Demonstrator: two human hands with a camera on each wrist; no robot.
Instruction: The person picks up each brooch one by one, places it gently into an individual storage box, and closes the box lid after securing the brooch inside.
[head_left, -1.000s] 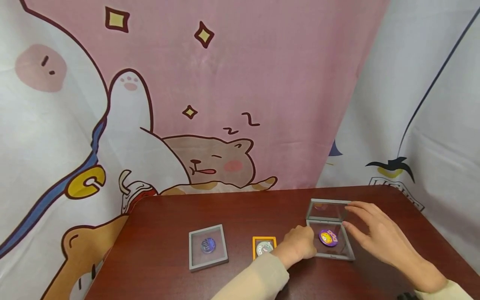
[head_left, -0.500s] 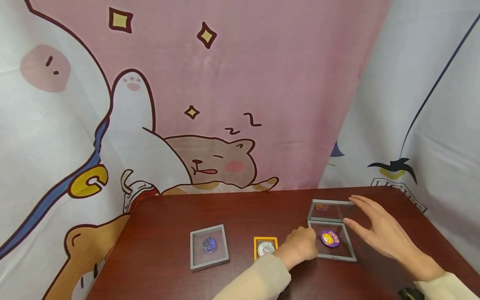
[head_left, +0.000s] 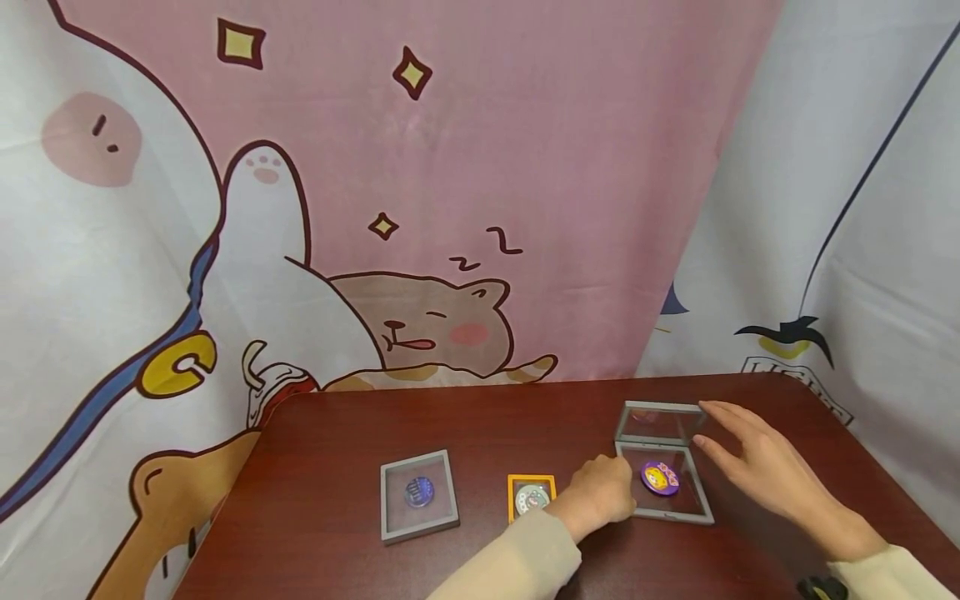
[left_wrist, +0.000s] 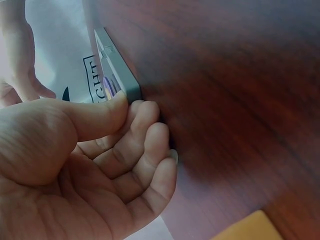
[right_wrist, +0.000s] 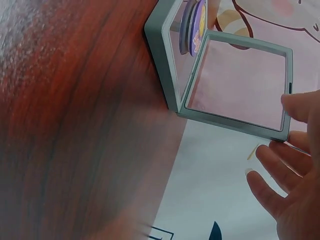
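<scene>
A grey-framed clear display case [head_left: 702, 492] stands open on the table, its hinged lid [head_left: 663, 406] raised at the back. Inside lies a round purple badge [head_left: 660, 478] with a yellow figure. My left hand [head_left: 602, 492] pinches the case's near left corner between thumb and curled fingers; the left wrist view shows the thumb on the rim [left_wrist: 131, 87]. At the lid's right edge is my right hand [head_left: 772, 475]. In the right wrist view, its thumb is on the lid frame [right_wrist: 235, 126] and the index finger lies against the frame's outer corner; the other fingers are spread apart.
Left of the hands lies a small orange-framed case [head_left: 512, 498] with a pale round badge, partly behind the left sleeve. Farther left is a second grey case [head_left: 384, 504] holding a blue badge. A patterned cloth [head_left: 585, 192] hangs behind the dark red table [head_left: 337, 433].
Little differs. The head view has shifted slightly, and my right thumb sits a bit higher at the lid's edge than a second ago. The left hand keeps its hold.
</scene>
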